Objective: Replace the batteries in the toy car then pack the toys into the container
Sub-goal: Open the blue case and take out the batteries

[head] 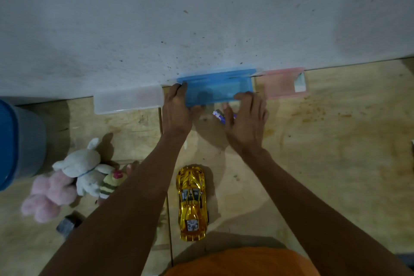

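Observation:
A blue plastic container lies on the wooden floor against the wall. My left hand grips its left end, fingers curled over the rim. My right hand holds its front right edge, fingers over the rim and thumb in front. Batteries in a purple and white wrap lie on the floor just under my right thumb. The gold toy car stands between my forearms, close to my body. A white plush rabbit, a pink plush and a small striped plush lie in a heap to the left.
A clear container lies left of the blue one and a pink container right of it, both along the grey wall. A large blue bin stands at the far left. A small dark grey block lies near the plush toys.

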### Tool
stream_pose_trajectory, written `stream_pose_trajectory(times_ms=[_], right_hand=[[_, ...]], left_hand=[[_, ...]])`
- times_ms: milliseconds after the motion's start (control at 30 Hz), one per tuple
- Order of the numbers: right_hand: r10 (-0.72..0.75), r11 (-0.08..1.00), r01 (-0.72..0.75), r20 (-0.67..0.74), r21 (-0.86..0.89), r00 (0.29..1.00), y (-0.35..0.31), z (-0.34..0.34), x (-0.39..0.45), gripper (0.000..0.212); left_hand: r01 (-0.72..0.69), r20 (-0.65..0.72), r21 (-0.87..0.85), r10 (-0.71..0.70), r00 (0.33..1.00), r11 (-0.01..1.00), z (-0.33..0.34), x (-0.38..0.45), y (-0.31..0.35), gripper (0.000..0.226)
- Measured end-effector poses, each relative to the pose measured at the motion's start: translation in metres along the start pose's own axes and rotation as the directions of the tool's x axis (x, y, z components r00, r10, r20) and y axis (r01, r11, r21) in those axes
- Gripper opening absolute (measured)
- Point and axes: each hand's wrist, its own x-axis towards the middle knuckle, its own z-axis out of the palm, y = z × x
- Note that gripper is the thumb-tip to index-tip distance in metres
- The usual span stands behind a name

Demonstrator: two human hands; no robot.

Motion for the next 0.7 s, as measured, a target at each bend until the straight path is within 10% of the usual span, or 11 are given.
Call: stream_pose_trajectory(times_ms=[500,700], right_hand=[[-0.23,0.97,0.229,-0.009,-0.077,0.973,0.029,-0.009,0.051,0.028],[-0.217,0.956,0.23,0.089,-0.185,0.972,0.039,0.0,0.039,0.027]], left_hand=[[0.147,-0.07,-0.253,-0.17,0.983,0.956,0.003,-0.015,0.008,0.057],[-0.016,-0.05,-0.005,0.015,0.999,1.0,-0.001,-0.014,0.007,0.065]])
